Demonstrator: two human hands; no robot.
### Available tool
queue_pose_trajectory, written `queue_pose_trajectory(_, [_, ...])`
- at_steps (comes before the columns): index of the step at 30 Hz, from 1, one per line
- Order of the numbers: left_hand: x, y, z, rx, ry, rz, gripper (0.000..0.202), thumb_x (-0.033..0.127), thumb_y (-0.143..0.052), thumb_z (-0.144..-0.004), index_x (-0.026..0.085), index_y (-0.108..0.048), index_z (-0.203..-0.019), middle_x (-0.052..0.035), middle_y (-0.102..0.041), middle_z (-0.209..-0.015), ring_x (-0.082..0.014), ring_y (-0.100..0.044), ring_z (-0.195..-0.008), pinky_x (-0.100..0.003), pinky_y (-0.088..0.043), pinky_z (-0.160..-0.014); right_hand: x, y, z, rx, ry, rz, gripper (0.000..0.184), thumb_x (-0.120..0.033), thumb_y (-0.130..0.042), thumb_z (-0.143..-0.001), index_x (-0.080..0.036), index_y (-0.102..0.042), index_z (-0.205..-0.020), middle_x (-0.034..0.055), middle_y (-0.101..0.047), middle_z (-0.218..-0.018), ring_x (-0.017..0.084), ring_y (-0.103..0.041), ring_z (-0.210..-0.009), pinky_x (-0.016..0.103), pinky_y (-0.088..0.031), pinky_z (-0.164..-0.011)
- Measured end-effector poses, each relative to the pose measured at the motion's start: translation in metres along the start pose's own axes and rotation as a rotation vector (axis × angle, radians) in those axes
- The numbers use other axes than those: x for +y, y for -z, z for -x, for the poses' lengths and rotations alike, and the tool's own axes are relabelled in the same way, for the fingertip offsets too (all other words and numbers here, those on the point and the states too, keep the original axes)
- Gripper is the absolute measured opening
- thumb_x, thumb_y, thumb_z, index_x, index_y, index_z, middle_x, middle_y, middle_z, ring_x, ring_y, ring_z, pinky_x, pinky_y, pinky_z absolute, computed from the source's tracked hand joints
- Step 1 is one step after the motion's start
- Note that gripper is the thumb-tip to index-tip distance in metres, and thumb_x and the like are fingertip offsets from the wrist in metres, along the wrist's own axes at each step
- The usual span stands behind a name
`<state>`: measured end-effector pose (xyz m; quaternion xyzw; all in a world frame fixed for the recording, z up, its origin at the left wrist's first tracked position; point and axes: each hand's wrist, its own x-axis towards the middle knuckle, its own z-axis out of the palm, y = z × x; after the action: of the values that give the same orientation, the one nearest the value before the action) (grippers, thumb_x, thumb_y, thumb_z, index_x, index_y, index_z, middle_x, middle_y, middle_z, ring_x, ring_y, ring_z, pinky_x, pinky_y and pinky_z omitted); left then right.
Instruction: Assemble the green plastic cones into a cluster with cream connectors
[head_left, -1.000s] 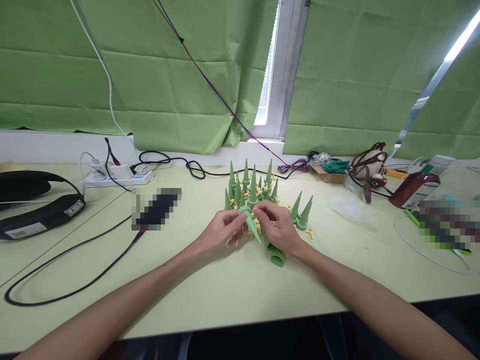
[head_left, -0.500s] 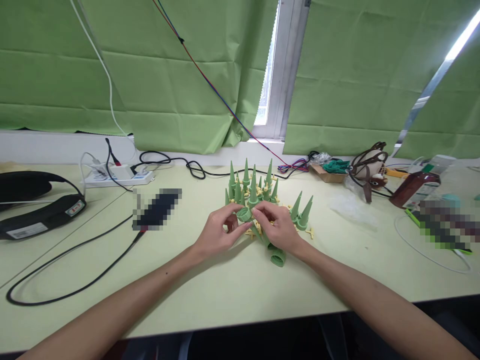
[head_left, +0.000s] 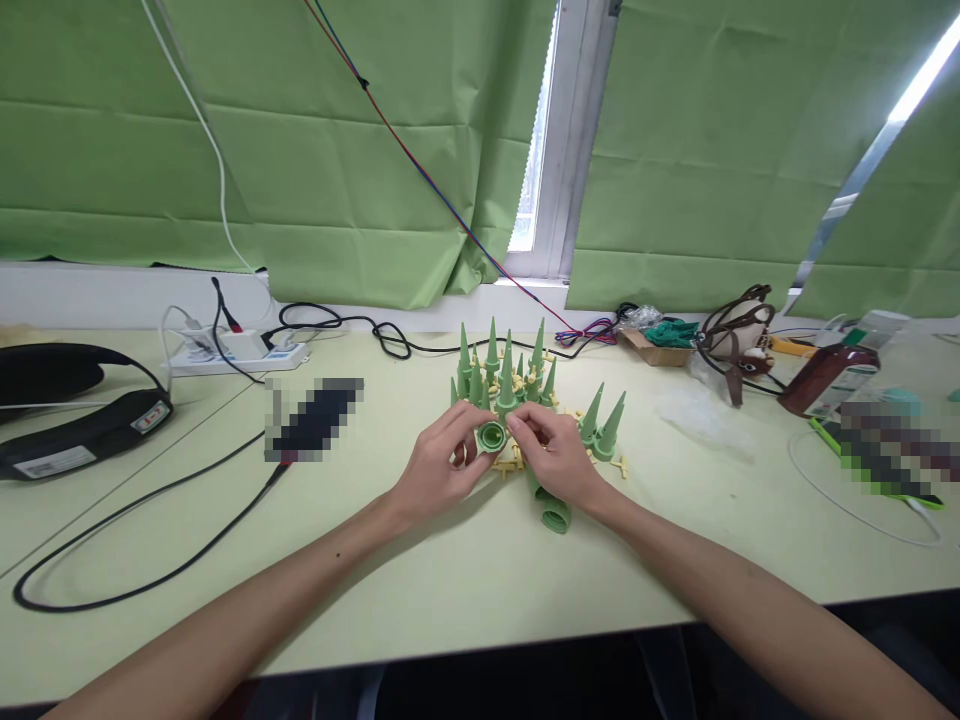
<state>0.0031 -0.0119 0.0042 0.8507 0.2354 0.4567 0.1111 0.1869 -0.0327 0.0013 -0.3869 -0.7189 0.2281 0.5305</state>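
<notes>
My left hand (head_left: 439,465) grips a green plastic cone (head_left: 492,437), its open round mouth turned toward me. My right hand (head_left: 556,450) pinches at the rim of that same cone with thumb and forefinger; whether a small yellow piece sits in the pinch I cannot tell. Behind my hands stands a cluster of upright green cones (head_left: 504,370) with small yellow connectors (head_left: 514,463) scattered among them. Two more cones (head_left: 604,420) stand to the right. Another green cone (head_left: 553,510) lies on its side under my right wrist.
A power strip (head_left: 232,350) with black cables (head_left: 150,520) sits at the back left, beside a black headset (head_left: 82,415). At the right lie a brown bottle (head_left: 825,378), a toy (head_left: 739,340) and a cardboard tray (head_left: 656,345). Green curtains hang behind the desk.
The cone in my left hand has turned from tip pointing down toward me to its open mouth facing me. My right fingers have moved onto its rim.
</notes>
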Motion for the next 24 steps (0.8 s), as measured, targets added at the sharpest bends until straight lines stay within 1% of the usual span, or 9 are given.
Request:
queue_pose_trajectory(3, [0.0014, -0.001, -0.0013, -0.017, 0.17, 0.071, 0.023, 0.019, -0.061, -0.085, 0.019, -0.055, -0.107, -0.002, -0.059, -0.093, -0.0058, -0.05, -0.056, -0.02, -0.043, -0.051, 0.0, -0.0001, 0.0006, 0.018, -0.02, -0.01, 0.029, -0.039, -0.048, -0.098, -0.02, -0.053, -0.077, -0.0045, -0.042, -0.057, 0.01, -0.038, -0.05, 0.025, -0.031, -0.049])
queue_pose_trajectory(5, [0.0011, -0.0011, -0.0022, -0.032, 0.294, 0.137, 0.023, 0.026, -0.063, -0.086, 0.019, -0.052, -0.105, -0.0015, -0.061, -0.092, -0.0065, -0.051, -0.056, -0.02, -0.042, -0.05, 0.0002, -0.0004, 0.001, 0.03, -0.027, -0.032, 0.029, -0.04, -0.047, -0.098, -0.02, -0.053, -0.078, -0.0046, -0.042, -0.057, 0.01, -0.038, -0.049, 0.025, -0.032, -0.048])
queue_pose_trajectory(7, [-0.0001, -0.0009, -0.003, -0.076, 0.397, 0.226, 0.022, 0.034, -0.062, -0.087, 0.018, -0.053, -0.1, 0.0002, -0.06, -0.083, -0.0076, -0.051, -0.055, -0.02, -0.041, -0.049, 0.0006, -0.0009, 0.0012, 0.039, -0.026, -0.06, 0.028, -0.041, -0.048, -0.098, -0.02, -0.053, -0.08, -0.0047, -0.043, -0.057, 0.01, -0.038, -0.049, 0.025, -0.032, -0.047])
queue_pose_trajectory(9, [-0.0011, -0.0007, -0.0038, -0.146, 0.48, 0.334, 0.023, 0.04, -0.059, -0.089, 0.017, -0.055, -0.092, 0.0017, -0.056, -0.072, -0.0088, -0.051, -0.053, -0.02, -0.04, -0.048, 0.001, -0.0011, 0.0013, 0.041, -0.02, -0.079, 0.026, -0.041, -0.048, -0.098, -0.021, -0.054, -0.082, -0.0044, -0.044, -0.058, 0.01, -0.038, -0.049, 0.025, -0.032, -0.047])
queue_pose_trajectory(11, [-0.0011, -0.0009, -0.0048, -0.222, 0.548, 0.437, 0.031, 0.045, -0.054, -0.092, 0.016, -0.057, -0.082, 0.0024, -0.052, -0.061, -0.0089, -0.048, -0.049, -0.021, -0.037, -0.047, 0.0011, -0.0011, 0.0014, 0.034, -0.014, -0.084, 0.025, -0.04, -0.048, -0.098, -0.021, -0.055, -0.084, -0.0039, -0.045, -0.059, 0.011, -0.04, -0.05, 0.025, -0.034, -0.048])
queue_pose_trajectory(14, [0.0002, -0.0019, -0.0067, -0.277, 0.646, 0.577, 0.046, 0.055, -0.048, -0.093, 0.015, -0.056, -0.073, 0.0013, -0.05, -0.051, -0.0095, -0.046, -0.043, -0.021, -0.033, -0.041, 0.0002, -0.0007, 0.0015, 0.028, 0.009, -0.079, 0.022, -0.037, -0.049, -0.098, -0.021, -0.056, -0.085, -0.0031, -0.049, -0.062, 0.01, -0.041, -0.051, 0.024, -0.035, -0.049])
queue_pose_trajectory(17, [-0.0005, -0.0034, -0.008, -0.281, 0.722, 0.734, 0.058, 0.063, -0.041, -0.093, 0.013, -0.058, -0.07, -0.0024, -0.053, -0.05, -0.0124, -0.051, -0.042, -0.023, -0.035, -0.038, -0.0013, -0.0003, 0.0018, 0.023, 0.052, -0.068, 0.02, -0.032, -0.049, -0.098, -0.02, -0.057, -0.085, -0.0025, -0.052, -0.065, 0.01, -0.042, -0.053, 0.024, -0.035, -0.051])
queue_pose_trajectory(19, [-0.0023, -0.0037, -0.0081, -0.281, 0.744, 0.817, 0.062, 0.065, -0.039, -0.093, 0.012, -0.059, -0.067, -0.0045, -0.055, -0.051, -0.0132, -0.053, -0.042, -0.023, -0.035, -0.037, -0.0023, -0.0003, 0.002, 0.006, 0.077, -0.05, 0.02, -0.03, -0.048, -0.098, -0.02, -0.058, -0.084, -0.0021, -0.054, -0.066, 0.01, -0.042, -0.054, 0.025, -0.035, -0.052])
queue_pose_trajectory(24, [-0.0055, -0.0022, -0.0067, -0.281, 0.727, 0.894, 0.054, 0.057, -0.048, -0.094, 0.011, -0.061, -0.069, -0.0043, -0.057, -0.053, -0.012, -0.054, -0.043, -0.021, -0.035, -0.037, -0.0041, -0.0007, 0.0022, -0.011, 0.101, -0.016, 0.02, -0.029, -0.048, -0.098, -0.02, -0.058, -0.084, -0.001, -0.058, -0.07, 0.011, -0.047, -0.057, 0.025, -0.038, -0.056])
